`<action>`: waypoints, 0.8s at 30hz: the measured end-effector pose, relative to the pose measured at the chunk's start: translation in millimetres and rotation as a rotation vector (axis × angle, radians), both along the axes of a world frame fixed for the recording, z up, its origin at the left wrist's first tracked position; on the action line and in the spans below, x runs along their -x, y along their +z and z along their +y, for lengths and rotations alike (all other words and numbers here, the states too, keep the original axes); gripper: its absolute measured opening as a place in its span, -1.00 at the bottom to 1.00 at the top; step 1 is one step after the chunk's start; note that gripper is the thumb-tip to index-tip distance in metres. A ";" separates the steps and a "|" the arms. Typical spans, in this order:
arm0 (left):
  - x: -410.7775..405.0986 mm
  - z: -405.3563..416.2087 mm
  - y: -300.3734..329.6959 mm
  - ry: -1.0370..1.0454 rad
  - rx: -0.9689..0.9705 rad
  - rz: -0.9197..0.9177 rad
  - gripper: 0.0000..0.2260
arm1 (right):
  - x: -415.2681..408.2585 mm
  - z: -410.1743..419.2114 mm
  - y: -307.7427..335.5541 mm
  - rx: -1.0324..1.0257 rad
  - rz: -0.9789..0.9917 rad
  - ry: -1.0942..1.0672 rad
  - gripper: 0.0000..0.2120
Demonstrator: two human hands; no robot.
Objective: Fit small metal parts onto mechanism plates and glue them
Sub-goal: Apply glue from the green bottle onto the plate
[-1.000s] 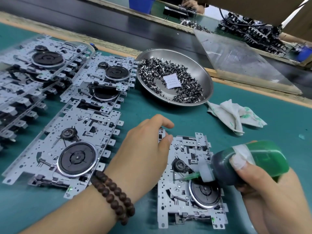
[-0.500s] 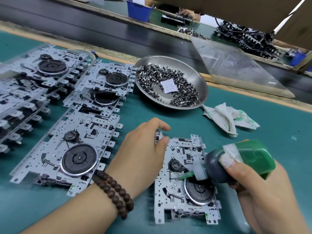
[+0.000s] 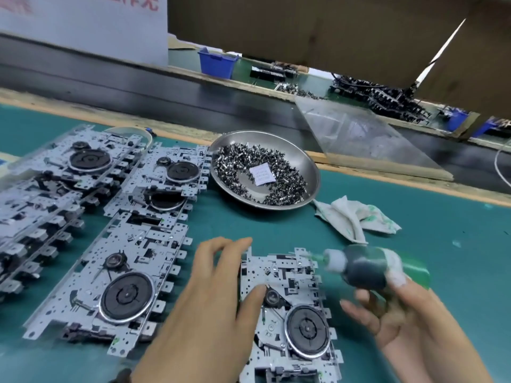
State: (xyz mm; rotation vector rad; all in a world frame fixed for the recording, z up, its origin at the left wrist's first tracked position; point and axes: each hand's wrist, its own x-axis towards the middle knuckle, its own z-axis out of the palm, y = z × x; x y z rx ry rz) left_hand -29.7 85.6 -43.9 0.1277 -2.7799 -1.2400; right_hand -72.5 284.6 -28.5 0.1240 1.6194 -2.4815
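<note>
A silver mechanism plate with a black flywheel lies on the green mat in front of me. My left hand rests on its left edge, thumb on the plate beside a small pulley, fingers at the top left corner. My right hand holds a green glue bottle with a white collar; its nozzle points left, lifted over the plate's upper right corner. A steel bowl behind holds several small metal parts and a paper slip.
Several more mechanism plates lie overlapped to the left. A glue-stained white cloth lies right of the bowl. Beyond the mat runs a dark conveyor with a clear sheet and blue bins at the far bench.
The glue bottle has lifted off the middle of the plate and swung up to the right. My left thumb now lies on the plate. The view has tilted upward.
</note>
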 end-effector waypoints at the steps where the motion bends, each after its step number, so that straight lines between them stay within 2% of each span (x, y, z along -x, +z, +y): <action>1: -6.2 -1.0 -1.8 0.002 0.069 0.001 -0.53 | 0.4 2.0 0.2 0.003 -0.014 0.026 -0.39; 3: -15.9 -2.3 -6.2 0.001 0.138 -0.029 -0.42 | -0.2 2.2 1.0 -0.011 -0.002 0.089 -0.42; 6: -18.1 2.1 -3.2 -0.017 0.064 -0.171 -0.42 | -1.3 0.6 -3.4 -0.081 0.049 0.062 -0.56; 11: -7.6 -1.8 -9.2 -0.008 -0.409 -0.306 -0.49 | -6.4 2.3 1.2 -0.509 0.233 0.087 -0.51; 13: -8.4 -4.4 -6.8 0.031 -0.615 -0.307 -0.49 | -7.1 4.3 3.3 -0.545 0.266 0.117 -0.52; 15: -8.7 -7.1 -1.0 0.038 -0.741 -0.317 -0.52 | -5.8 8.9 3.3 -0.502 0.280 0.128 -0.55; 19: 1.7 -12.8 11.6 0.071 -0.762 -0.305 -0.56 | -0.8 23.5 -4.0 -0.479 0.234 0.118 -0.62; 24: 22.3 -10.0 30.7 0.200 -0.654 -0.077 -0.54 | 0.4 29.2 -15.1 -0.690 0.192 0.176 -0.60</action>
